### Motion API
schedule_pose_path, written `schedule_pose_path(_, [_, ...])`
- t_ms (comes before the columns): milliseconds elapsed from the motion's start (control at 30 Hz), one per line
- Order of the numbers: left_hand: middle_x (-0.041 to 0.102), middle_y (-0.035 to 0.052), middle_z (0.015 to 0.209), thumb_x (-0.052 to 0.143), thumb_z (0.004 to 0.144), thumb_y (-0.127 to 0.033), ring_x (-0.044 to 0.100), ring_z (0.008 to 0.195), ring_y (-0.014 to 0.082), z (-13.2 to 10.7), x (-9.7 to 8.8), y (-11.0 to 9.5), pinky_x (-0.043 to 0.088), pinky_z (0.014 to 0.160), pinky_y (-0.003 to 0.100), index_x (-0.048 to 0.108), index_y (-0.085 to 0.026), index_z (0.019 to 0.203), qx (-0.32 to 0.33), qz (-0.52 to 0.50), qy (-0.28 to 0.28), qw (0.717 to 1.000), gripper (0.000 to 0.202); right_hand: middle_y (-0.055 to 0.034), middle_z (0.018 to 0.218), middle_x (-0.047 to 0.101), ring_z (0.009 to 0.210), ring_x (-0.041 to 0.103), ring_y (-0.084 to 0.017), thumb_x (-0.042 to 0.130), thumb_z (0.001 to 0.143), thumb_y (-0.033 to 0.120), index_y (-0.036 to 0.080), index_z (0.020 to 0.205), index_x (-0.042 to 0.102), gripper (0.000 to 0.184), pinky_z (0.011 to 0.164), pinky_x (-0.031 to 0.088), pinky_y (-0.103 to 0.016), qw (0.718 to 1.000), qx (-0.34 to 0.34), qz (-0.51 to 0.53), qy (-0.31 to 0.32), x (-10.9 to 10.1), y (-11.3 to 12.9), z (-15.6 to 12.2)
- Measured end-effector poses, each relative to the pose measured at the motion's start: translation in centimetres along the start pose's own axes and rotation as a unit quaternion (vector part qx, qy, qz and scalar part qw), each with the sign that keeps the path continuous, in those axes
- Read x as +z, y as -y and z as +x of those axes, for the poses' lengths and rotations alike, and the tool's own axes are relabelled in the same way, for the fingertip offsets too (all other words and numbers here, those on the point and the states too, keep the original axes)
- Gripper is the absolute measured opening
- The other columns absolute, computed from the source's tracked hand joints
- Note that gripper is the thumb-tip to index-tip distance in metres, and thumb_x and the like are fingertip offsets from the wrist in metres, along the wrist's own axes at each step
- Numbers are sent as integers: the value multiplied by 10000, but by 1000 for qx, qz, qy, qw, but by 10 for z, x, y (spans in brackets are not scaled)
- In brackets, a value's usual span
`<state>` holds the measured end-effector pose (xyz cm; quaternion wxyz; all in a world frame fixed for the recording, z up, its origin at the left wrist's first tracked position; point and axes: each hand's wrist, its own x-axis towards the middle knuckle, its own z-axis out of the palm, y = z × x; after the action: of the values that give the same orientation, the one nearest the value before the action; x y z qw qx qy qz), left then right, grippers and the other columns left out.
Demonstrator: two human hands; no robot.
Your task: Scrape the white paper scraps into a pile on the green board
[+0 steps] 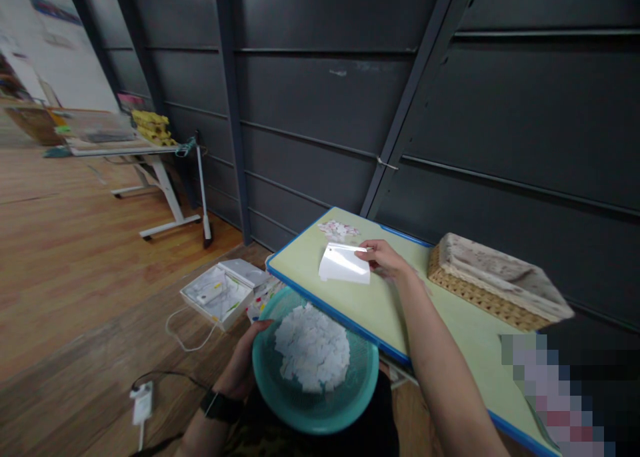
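Note:
My left hand [250, 350] grips the rim of a teal plastic colander [363, 397] at my lap, just below the table's near edge. Inside the colander lies a heap of small white paper-like pieces [315, 350]. Over the table my right hand [383, 257] pinches a glossy white sheet [345, 264] by its right side; the sheet is slightly curved and catches the light. Behind the sheet, a small pile of white and pinkish scraps [337, 229] rests on the pale yellow tabletop [365, 304].
A lined wicker basket [480, 294] stands on the table's right side. On the floor to the left are an open white box [220, 294] with a cord and a power strip [143, 404]. Farther back are another table [125, 149] and a long-handled tool [203, 190] against the dark wall.

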<state>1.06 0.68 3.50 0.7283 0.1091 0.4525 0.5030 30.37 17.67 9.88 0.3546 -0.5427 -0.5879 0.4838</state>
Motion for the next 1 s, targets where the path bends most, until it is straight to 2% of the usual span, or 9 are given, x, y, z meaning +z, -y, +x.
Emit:
schedule_pose_path(133, [667, 21, 514, 583, 787, -183, 584, 457, 130, -1, 1, -1, 474, 483, 237, 656, -129, 647, -2, 0, 4, 1000, 166, 29, 556, 542, 438, 460, -66, 799, 528, 394, 146, 747, 622, 375, 386, 355, -180, 999, -17, 30, 9, -2, 1, 0])
schedule_pose_path(333, [688, 23, 565, 611, 754, -181, 592, 481, 134, 2, -3, 1, 479, 522, 251, 652, -137, 682, 16, 4, 6, 1000, 93, 35, 515, 536, 403, 468, -71, 827, 497, 362, 155, 699, 585, 377, 362, 380, -186, 1000, 16, 26, 6, -5, -3, -2])
schedule_pose_path(433, [676, 14, 555, 618, 746, -203, 597, 486, 142, 4, -6, 1, 476, 521, 258, 646, -145, 678, 11, 5, 28, 1000, 94, 36, 509, 548, 401, 493, -75, 833, 484, 352, 159, 666, 555, 384, 367, 410, -185, 998, 41, 19, 53, -3, 1, -6])
schedule_pose_path(567, [658, 18, 522, 603, 757, -217, 588, 471, 152, 3, -4, 1, 469, 499, 267, 636, -147, 675, 8, 13, 33, 999, 113, 8, 564, 611, 462, 573, -111, 823, 489, 361, 154, 687, 577, 378, 408, 475, -204, 984, 69, -28, 161, 2, 7, -9])
schedule_pose_path(667, [633, 7, 486, 597, 759, -217, 560, 434, 144, 2, -2, 2, 448, 462, 262, 612, -157, 642, 7, 23, 47, 999, 133, 3, 601, 638, 491, 588, -117, 818, 495, 358, 154, 751, 614, 386, 430, 483, -205, 976, 59, -37, 205, 6, 10, -9])
schedule_pose_path(767, [652, 0, 516, 593, 758, -194, 575, 446, 146, 2, -1, 4, 452, 456, 258, 620, -161, 709, 8, 17, 53, 998, 65, 6, 604, 629, 486, 555, -95, 806, 524, 384, 152, 807, 635, 404, 427, 442, -186, 991, 7, 5, 136, 6, 10, -6])
schedule_pose_path(867, [676, 5, 552, 602, 761, -204, 595, 459, 158, 4, -2, 5, 466, 453, 268, 628, -156, 805, 6, 14, 40, 999, 70, 2, 611, 617, 488, 532, -100, 782, 543, 436, 163, 829, 624, 425, 419, 410, -198, 997, -42, 59, -39, 1, 8, 2])
schedule_pose_path(933, [683, -5, 567, 599, 771, -201, 596, 455, 155, 5, -4, 5, 466, 446, 265, 628, -162, 897, 11, 12, 37, 999, 136, -6, 622, 622, 516, 549, -126, 760, 547, 470, 179, 829, 610, 432, 443, 434, -227, 984, -60, 69, -155, -5, 3, 8])
schedule_pose_path(1000, [698, -15, 603, 592, 782, -186, 613, 478, 154, 7, -5, 6, 475, 464, 262, 617, -180, 1002, 14, 9, 44, 999, 221, -17, 632, 631, 545, 566, -154, 729, 565, 503, 185, 841, 608, 438, 477, 463, -263, 968, -77, 51, -232, -11, -3, 16])
